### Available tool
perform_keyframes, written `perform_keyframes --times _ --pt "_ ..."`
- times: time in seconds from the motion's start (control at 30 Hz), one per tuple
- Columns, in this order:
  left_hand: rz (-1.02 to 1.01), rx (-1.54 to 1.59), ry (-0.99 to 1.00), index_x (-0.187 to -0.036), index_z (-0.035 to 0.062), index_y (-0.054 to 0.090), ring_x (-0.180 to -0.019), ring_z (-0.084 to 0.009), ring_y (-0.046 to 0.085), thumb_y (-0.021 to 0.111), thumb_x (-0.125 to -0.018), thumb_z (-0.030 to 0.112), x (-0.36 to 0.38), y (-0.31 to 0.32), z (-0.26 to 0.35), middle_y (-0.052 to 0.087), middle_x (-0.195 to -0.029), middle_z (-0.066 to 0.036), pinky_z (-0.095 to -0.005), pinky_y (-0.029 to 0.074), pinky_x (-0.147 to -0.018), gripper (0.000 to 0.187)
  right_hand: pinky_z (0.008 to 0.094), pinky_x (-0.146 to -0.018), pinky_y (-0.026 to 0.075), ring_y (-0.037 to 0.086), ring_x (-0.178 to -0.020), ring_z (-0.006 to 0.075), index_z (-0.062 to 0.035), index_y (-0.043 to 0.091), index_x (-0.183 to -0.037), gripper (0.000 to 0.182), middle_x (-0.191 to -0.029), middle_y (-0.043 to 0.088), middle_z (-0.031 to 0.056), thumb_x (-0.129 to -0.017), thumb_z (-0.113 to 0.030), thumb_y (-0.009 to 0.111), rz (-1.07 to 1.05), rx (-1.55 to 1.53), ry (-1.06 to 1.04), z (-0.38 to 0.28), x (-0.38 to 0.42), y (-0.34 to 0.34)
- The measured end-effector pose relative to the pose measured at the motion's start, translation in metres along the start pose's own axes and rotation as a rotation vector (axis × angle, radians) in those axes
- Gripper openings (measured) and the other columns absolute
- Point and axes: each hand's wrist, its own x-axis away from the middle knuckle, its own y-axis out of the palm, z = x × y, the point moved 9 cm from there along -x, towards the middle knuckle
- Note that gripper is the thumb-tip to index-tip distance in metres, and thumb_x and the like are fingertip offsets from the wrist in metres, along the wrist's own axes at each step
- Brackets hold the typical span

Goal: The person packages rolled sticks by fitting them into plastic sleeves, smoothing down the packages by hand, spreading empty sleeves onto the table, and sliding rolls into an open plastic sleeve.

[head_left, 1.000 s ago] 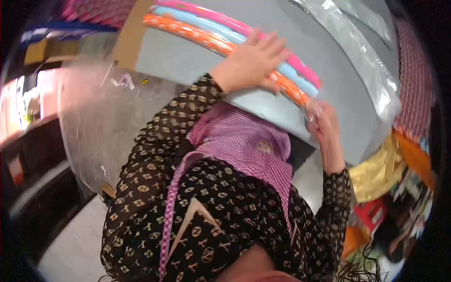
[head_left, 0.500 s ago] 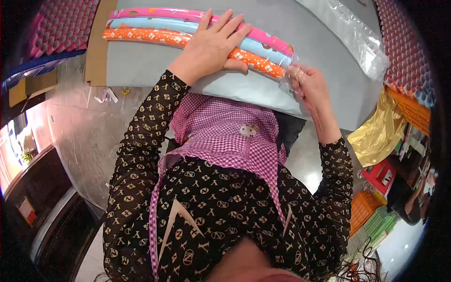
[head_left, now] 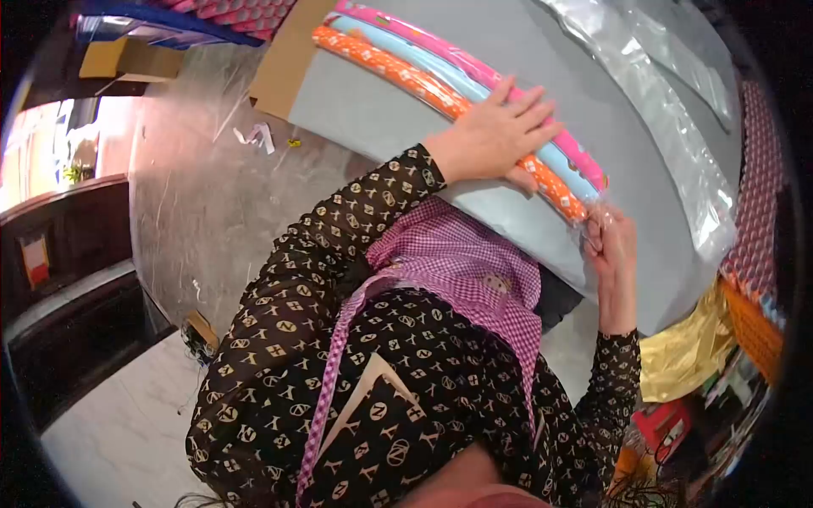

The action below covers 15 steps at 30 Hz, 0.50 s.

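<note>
Three wrapping-paper rolls lie side by side under clear plastic: an orange patterned roll (head_left: 385,68) nearest me, a light blue roll (head_left: 406,55) in the middle and a pink roll (head_left: 423,41) farthest. My left hand (head_left: 495,140) rests flat across all three, fingers spread, pressing from above. At the rolls' right-hand end, my right hand (head_left: 616,245) is closed, pinching the loose end of the clear plastic sleeve (head_left: 598,212). Its fingertips are slightly blurred.
Under the rolls is a grey-covered table (head_left: 339,106), with cardboard (head_left: 284,72) at its left end. More clear plastic sleeves (head_left: 660,106) lie beyond the rolls. Stacked rolls (head_left: 762,203) stand at the right, above gold foil (head_left: 686,343) and an orange crate (head_left: 752,326).
My view has turned, so the table and rolls appear tilted and farther right. My left hand has slid somewhat along the rolls toward their right end. The right hand keeps its pinch on the plastic.
</note>
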Motion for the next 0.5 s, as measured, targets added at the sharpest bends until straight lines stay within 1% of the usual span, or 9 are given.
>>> perform_keyframes --times 0.13,0.23,0.27,0.33,0.5 --pt "0.040 0.050 -0.006 -0.129 0.0056 0.051 -0.130 -0.0343 0.042 0.066 -0.068 0.064 0.0014 -0.0024 -0.0015 0.050 -0.132 -0.016 -0.0559 0.027 -0.108 0.086 0.0209 -0.032 0.024 0.032 -0.037 0.0043 -0.0082 0.054 -0.077 0.015 -0.053 0.041 -0.0048 -0.089 -0.014 0.060 0.001 -0.067 0.010 0.0034 -0.0022 -0.0004" --pt "0.039 0.049 -0.005 -0.128 0.0053 0.051 -0.130 -0.0343 0.041 0.066 -0.067 0.064 0.0020 -0.0004 -0.0020 0.050 -0.132 -0.015 -0.0562 0.028 -0.108 0.086 0.0212 -0.032 0.024 0.032 -0.037 0.0044 -0.0083 0.054 -0.078 0.013 -0.053 0.041 -0.0046 -0.089 -0.013 0.059 0.001 -0.086 0.031 0.0039 -0.0037 0.0006" --pt "0.040 0.047 -0.007 -0.128 0.0053 0.051 -0.130 -0.0343 0.041 0.066 -0.067 0.064 0.0018 0.0001 -0.0014 0.050 -0.132 -0.015 -0.0562 0.028 -0.108 0.086 0.0215 -0.032 0.024 0.031 -0.037 0.0044 -0.0081 0.054 -0.079 0.012 -0.053 0.041 -0.0045 -0.089 -0.012 0.058 0.003 -0.093 0.039 0.0043 -0.0040 -0.0005" --pt "-0.012 0.038 -0.025 -0.132 0.0064 0.047 -0.133 -0.0330 0.039 0.064 -0.068 0.065 0.0017 0.0035 -0.0024 0.046 -0.137 -0.013 -0.0555 0.023 -0.111 0.088 0.0217 -0.032 0.024 0.031 -0.037 0.0044 -0.0081 0.054 -0.079 0.012 -0.053 0.041 -0.0045 -0.090 -0.012 0.058 -0.009 -0.108 0.037 0.0033 -0.0041 0.0010" --pt "-0.017 0.052 -0.034 -0.132 0.0067 0.047 -0.133 -0.0326 0.039 0.064 -0.068 0.065 0.0018 0.0021 -0.0016 0.046 -0.138 -0.014 -0.0555 0.023 -0.111 0.089 0.0219 -0.032 0.024 0.029 -0.036 0.0045 -0.0080 0.054 -0.079 0.012 -0.053 0.040 -0.0044 -0.090 -0.011 0.058 -0.013 -0.157 0.050 0.0052 -0.0061 0.0005"
